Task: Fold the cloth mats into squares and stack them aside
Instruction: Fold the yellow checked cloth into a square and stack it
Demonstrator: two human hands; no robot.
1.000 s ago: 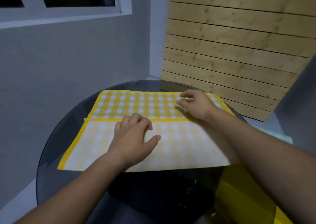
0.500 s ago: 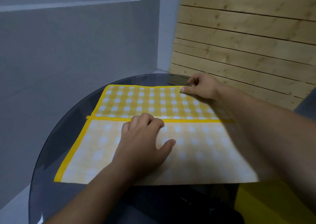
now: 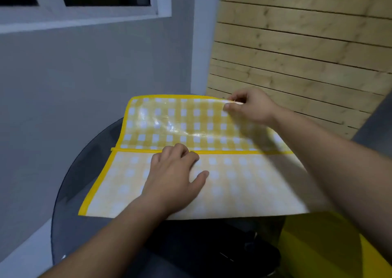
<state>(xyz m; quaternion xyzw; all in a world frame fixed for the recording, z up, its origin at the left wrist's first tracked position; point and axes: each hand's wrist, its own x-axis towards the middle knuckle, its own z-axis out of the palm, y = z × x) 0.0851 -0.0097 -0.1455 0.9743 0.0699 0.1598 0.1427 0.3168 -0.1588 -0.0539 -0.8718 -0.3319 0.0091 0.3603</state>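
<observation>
One mat [image 3: 169, 127] as far as I can tell, and it looks more like coated woven plastic than soft cloth. It's a yellow and white check with a solid yellow trim round the edges. The far half is glossy and catches the light in wrinkly patches. The near half shows a paler, matte face, with a yellow band running straight across where the two meet. It's rectangular and sits on a round, dark glass table [image 3: 70, 182], with the near edge hanging a bit past the rim.

Two bare hands are on it. The left hand [image 3: 176, 178] lies palm down on the pale half, fingertips bent up against the yellow band and thumb stuck out to the side, pressing rather than grabbing. The right hand [image 3: 250, 108] pinches the far edge between thumb and fingers, right of the middle, and that edge is lifted off the glass.

Through the tabletop there's one dark bulky shape [image 3: 201, 246], too murky to say what it is, and one bright yellow thing [image 3: 318, 246] at the lower right. Behind that are a plain grey wall, a white-framed window [image 3: 84, 8] and a panel of light wooden slats [image 3: 297, 55].
</observation>
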